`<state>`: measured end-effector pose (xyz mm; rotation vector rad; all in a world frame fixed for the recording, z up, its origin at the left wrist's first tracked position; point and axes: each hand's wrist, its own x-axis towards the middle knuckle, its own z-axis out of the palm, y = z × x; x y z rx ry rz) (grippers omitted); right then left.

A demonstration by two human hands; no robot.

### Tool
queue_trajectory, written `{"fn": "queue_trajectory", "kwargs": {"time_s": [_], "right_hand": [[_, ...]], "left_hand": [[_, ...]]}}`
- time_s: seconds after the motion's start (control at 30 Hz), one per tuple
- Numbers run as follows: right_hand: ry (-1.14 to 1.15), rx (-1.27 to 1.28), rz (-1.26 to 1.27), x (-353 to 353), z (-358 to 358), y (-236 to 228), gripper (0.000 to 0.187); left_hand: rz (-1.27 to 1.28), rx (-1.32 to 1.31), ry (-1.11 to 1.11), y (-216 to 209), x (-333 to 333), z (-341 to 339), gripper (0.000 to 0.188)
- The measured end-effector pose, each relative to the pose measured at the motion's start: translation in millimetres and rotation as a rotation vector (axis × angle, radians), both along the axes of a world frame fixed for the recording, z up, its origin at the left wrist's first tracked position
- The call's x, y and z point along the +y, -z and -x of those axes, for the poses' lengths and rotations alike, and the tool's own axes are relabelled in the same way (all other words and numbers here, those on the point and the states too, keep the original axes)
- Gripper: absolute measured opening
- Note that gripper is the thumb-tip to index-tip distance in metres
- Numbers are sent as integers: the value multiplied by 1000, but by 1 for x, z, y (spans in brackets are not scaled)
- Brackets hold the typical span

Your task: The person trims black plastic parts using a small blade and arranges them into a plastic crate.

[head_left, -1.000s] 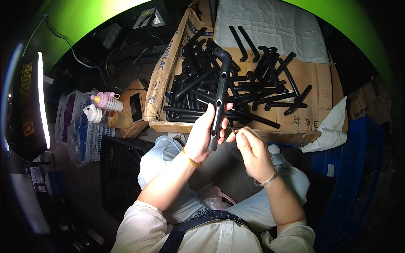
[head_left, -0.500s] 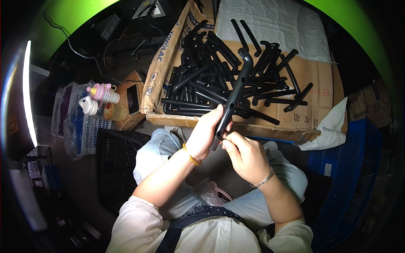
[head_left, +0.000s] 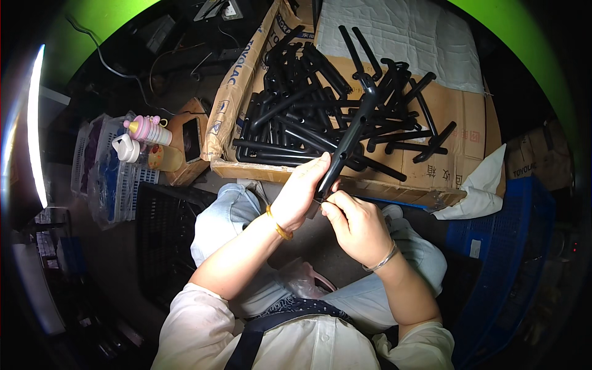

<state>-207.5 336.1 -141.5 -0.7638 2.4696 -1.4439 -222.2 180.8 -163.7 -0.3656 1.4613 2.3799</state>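
Note:
A long black tube [head_left: 349, 143] with holes along its side slants up and away from my lap, its far end overlapping the other tubes. My left hand [head_left: 296, 196] is wrapped round its near end. Beside that end, my right hand [head_left: 361, 231] is closed in a pinch, fingertips against the tube's mouth. Whatever small thing those fingertips hold, if any, is too small to make out. Beyond both hands, a heap of similar black tubes [head_left: 275, 150] lies criss-cross in a shallow cardboard box [head_left: 459, 132].
White cloth-like sheeting [head_left: 401, 37] covers the box's far part. At left stand a pink-and-white bottle [head_left: 150, 132] and a phone [head_left: 192, 140] on a small wooden stand. A blue plastic crate [head_left: 512, 240] is at right. A clear bag [head_left: 301, 280] lies between my legs.
The tube has turned about its length, so its bent far end now points differently. Both hands stay at its near end, almost in place.

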Motion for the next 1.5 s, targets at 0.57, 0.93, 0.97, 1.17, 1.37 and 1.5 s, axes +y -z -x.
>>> {"fn": "queue_trajectory", "kwargs": {"time_s": [0.57, 0.93, 0.97, 1.17, 1.37, 1.5], "right_hand": [[-120, -92, -126, 10, 8, -12, 14], [-173, -38, -121, 15, 9, -11, 17], [-173, -38, -121, 15, 9, -11, 17], [-167, -131, 46, 13, 9, -5, 15], [-102, -167, 57, 7, 4, -7, 13], [-94, -167, 26, 5, 3, -7, 13]], "left_hand": [[6, -37, 59, 0, 3, -3, 37], [14, -80, 104, 1, 3, -4, 40], [-21, -61, 127, 3, 2, -4, 40], [-106, -71, 104, 2, 3, -1, 40], [-46, -63, 77, -4, 2, -3, 33], [-90, -58, 59, -6, 2, -4, 27]]}}
